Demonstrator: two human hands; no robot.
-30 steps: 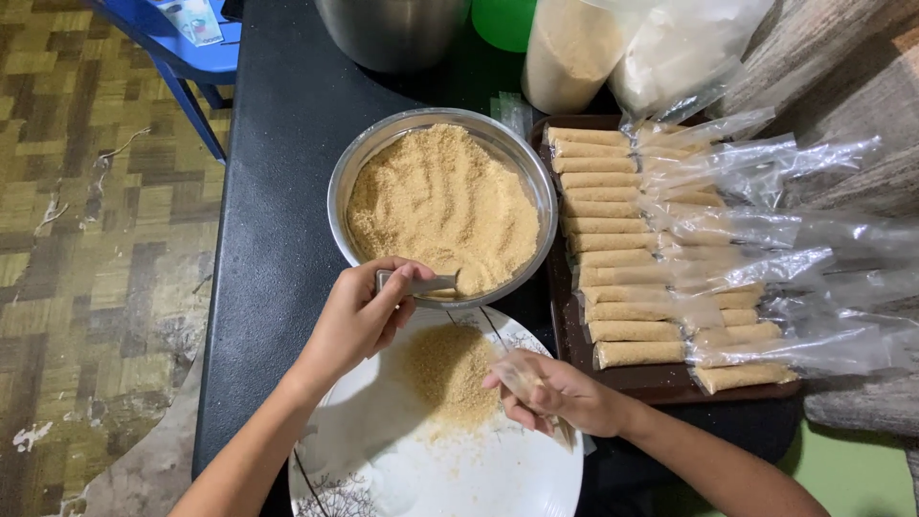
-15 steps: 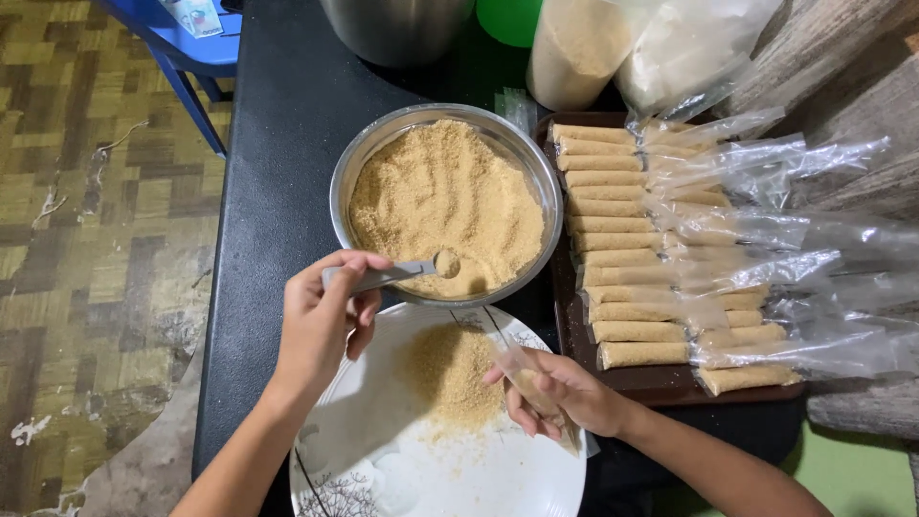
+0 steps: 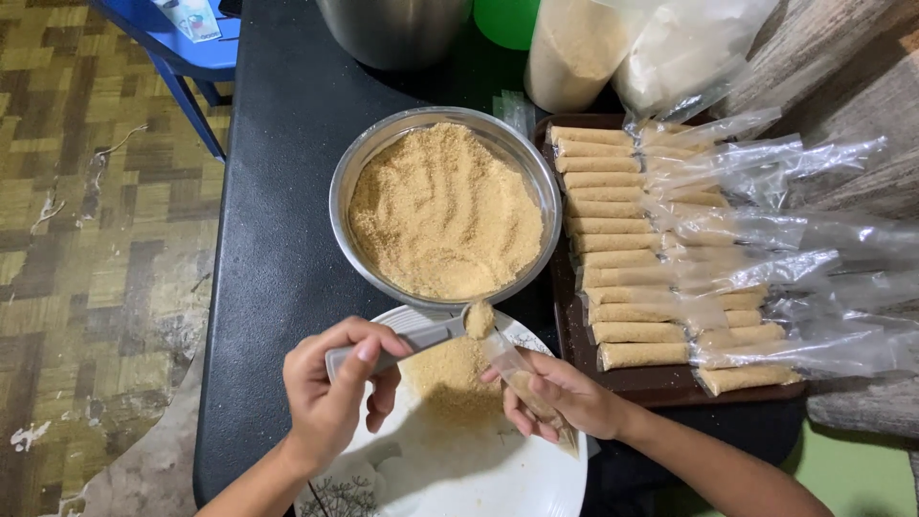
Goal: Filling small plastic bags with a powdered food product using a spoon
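Fingers of left hand (image 3: 330,397) curled tight round handle of small metal spoon (image 3: 421,335), bowl heaped with tan crumbs, hovering just above mouth of narrow clear plastic sleeve (image 3: 528,385). Fingers of right hand (image 3: 565,394) pinched closed on that sleeve, tilted, seemingly part filled, lower end blurred. Both over white plate (image 3: 459,474) at near edge of black tabletop (image 3: 278,211), loose crumb pile (image 3: 450,375) on it. Just beyond, steel bowl (image 3: 445,206) full of same crumbs. Right of bowl, brown tray (image 3: 565,325) stacked with filled sleeves (image 3: 622,258). At far edge, steel pot (image 3: 392,29) and bagged crumbs (image 3: 574,48).
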